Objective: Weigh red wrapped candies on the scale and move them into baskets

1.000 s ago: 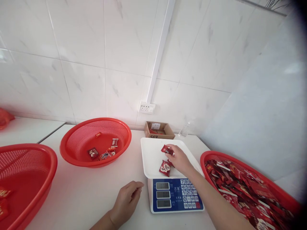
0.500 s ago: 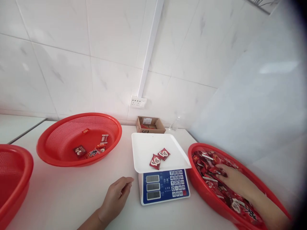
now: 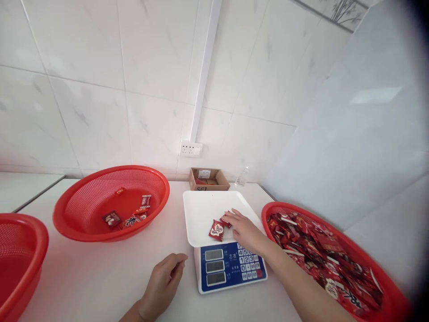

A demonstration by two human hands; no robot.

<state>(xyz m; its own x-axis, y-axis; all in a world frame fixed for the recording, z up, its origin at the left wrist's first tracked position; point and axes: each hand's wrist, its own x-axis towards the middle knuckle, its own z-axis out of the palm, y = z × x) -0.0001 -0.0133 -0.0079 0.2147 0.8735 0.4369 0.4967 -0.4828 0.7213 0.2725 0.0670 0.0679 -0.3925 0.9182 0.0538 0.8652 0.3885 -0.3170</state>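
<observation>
1. At the desk's point(image 3: 100, 277) left end stands a red basket point(image 3: 20, 255), cut off by the view. A second basket point(image 3: 120, 201), toward the back edge, holds a few packets; both seem safe from a knock.
2. The left hand point(image 3: 164, 281) is just beside the scale's point(image 3: 231, 273) left edge; drifting right, it could nudge the housing and upset the reading. Its fingers curl loosely with the thumb close; nothing shows in it, though the inside is hidden.
3. On the white tray point(image 3: 201, 214), the near packet point(image 3: 216, 230) lies close to the front edge, where a careless pull could drag it over.
4. The right hand point(image 3: 244, 230) reaches across the tray's front right corner; leaning would falsify the weight, and a sagging wrist could press the keypad point(image 3: 248, 267). Fingers extend, parted from the thumb, their tips over the far packet point(image 3: 225, 222), apparently touching, with no pinch visible.
5. The right basket point(image 3: 278, 205) is heaped; a sweeping forearm could spill its contents.
</observation>
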